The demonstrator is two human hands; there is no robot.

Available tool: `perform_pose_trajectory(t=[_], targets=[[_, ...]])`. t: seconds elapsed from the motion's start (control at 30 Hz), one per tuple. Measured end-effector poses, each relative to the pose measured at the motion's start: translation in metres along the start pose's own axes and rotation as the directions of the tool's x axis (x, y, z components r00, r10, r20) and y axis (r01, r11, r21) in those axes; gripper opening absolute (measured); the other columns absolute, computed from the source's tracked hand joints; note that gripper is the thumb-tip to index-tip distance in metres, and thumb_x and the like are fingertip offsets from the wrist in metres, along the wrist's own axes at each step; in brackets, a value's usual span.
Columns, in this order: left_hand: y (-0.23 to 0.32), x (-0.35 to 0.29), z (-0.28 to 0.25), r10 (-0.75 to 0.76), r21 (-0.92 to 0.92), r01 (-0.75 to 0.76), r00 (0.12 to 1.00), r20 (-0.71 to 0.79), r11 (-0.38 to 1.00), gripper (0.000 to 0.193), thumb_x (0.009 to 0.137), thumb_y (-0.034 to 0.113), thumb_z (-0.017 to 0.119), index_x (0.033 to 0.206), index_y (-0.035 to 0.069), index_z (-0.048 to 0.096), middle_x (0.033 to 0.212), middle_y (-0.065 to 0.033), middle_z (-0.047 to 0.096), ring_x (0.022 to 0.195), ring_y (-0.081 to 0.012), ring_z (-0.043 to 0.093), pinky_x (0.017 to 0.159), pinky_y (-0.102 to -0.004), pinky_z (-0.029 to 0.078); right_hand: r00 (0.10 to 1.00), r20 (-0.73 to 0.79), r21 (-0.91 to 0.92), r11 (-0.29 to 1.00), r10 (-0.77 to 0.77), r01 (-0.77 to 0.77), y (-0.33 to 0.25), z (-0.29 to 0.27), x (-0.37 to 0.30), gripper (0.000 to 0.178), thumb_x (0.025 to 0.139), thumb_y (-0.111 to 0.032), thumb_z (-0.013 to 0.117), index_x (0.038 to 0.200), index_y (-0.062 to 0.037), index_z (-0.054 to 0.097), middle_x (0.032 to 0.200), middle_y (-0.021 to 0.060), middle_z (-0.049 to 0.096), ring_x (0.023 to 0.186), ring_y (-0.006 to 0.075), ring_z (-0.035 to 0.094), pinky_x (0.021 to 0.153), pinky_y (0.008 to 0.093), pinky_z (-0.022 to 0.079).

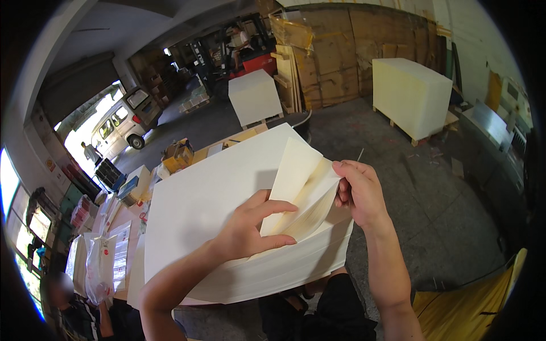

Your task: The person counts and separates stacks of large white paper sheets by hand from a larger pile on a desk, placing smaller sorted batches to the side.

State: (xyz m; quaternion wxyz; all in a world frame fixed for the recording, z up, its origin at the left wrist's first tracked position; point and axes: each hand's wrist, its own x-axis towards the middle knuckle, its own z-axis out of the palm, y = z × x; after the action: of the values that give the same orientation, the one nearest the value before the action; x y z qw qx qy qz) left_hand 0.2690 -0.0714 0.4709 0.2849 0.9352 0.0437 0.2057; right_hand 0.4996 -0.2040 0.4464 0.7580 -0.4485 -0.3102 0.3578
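Note:
A large stack of white paper sheets [210,199] lies on the table in front of me. At its right side a sheaf of lifted sheets [298,166] bends up and curls, its layered edges fanned toward me. My right hand [361,190] is closed at the sheaf's upper right corner, the thumb on top and the fingers curled beneath. My left hand [250,226] rests against the sheaf's left lower part, thumb and forefinger spread apart along the curled sheets. Its other fingers are partly hidden.
Two tall white paper stacks [410,96] [254,98] stand on pallets beyond the table. Further back are a red forklift [250,62] with a person on it and a silver van [122,119]. Plastic-wrapped packs [102,264] and a person are at left; a yellow sheet [466,307] lies lower right.

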Motion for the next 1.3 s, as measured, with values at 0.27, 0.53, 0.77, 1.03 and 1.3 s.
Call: perform_pose_trajectory(t=[0.27,0.53,0.77,1.03,1.3], targets=[[-0.004,-0.001,-0.006,-0.060,-0.022,0.061,0.997,0.041,0.998,0.056,0.081,0.025,0.093,0.131,0.015,0.071,0.119,-0.0116,0.065,0.108,-0.0273,0.064,0.095,-0.0349,0.051,0.998,-0.057,-0.012,0.999,0.037,-0.037,-0.002,-0.009,-0.010,0.042,0.103,-0.032,0.067,0.068,-0.0118,0.055,0.058,-0.0008,0.049,0.052,0.0115,0.051,0.050,0.0289,0.036],[-0.005,-0.003,-0.006,-0.061,0.010,0.061,0.998,0.029,0.998,0.054,0.084,0.027,0.091,0.133,0.017,0.071,0.114,-0.0102,0.066,0.102,-0.0260,0.066,0.088,-0.0344,0.053,0.615,0.523,-0.707,0.104,-0.591,0.700,0.021,0.000,-0.055,0.023,0.089,-0.028,0.074,0.098,-0.0073,0.070,0.103,0.0079,0.069,0.100,0.0285,0.066,0.098,0.0480,0.050],[0.000,0.000,0.006,-0.030,0.037,0.029,0.999,0.029,0.999,0.054,0.083,0.022,0.090,0.133,0.017,0.072,0.112,-0.0108,0.066,0.099,-0.0265,0.067,0.087,-0.0343,0.054,0.678,0.624,-0.655,0.212,-0.388,0.725,0.033,0.003,-0.058,0.036,0.084,-0.029,0.073,0.117,-0.0128,0.075,0.127,0.0065,0.070,0.123,0.0270,0.063,0.114,0.0500,0.042],[0.000,-0.002,0.004,0.030,0.048,-0.031,0.999,0.015,0.998,0.054,0.084,0.025,0.089,0.134,0.017,0.071,0.113,-0.0105,0.067,0.102,-0.0290,0.067,0.089,-0.0367,0.054,0.639,0.599,-0.626,0.216,-0.482,0.750,0.033,0.006,-0.057,0.029,0.083,-0.024,0.076,0.109,-0.0112,0.076,0.116,0.0084,0.073,0.113,0.0292,0.068,0.102,0.0444,0.052],[0.007,0.001,0.001,-0.044,0.068,0.043,0.999,0.012,0.997,0.048,0.094,0.019,0.075,0.141,0.014,0.065,0.130,-0.0168,0.065,0.114,-0.0335,0.066,0.097,-0.0382,0.054,0.966,0.098,-0.973,0.180,-0.241,0.144,-0.011,-0.042,-0.052,0.045,0.094,-0.040,0.077,0.074,-0.0017,0.063,0.066,0.0150,0.066,0.060,0.0340,0.066,0.057,0.0440,0.050]])
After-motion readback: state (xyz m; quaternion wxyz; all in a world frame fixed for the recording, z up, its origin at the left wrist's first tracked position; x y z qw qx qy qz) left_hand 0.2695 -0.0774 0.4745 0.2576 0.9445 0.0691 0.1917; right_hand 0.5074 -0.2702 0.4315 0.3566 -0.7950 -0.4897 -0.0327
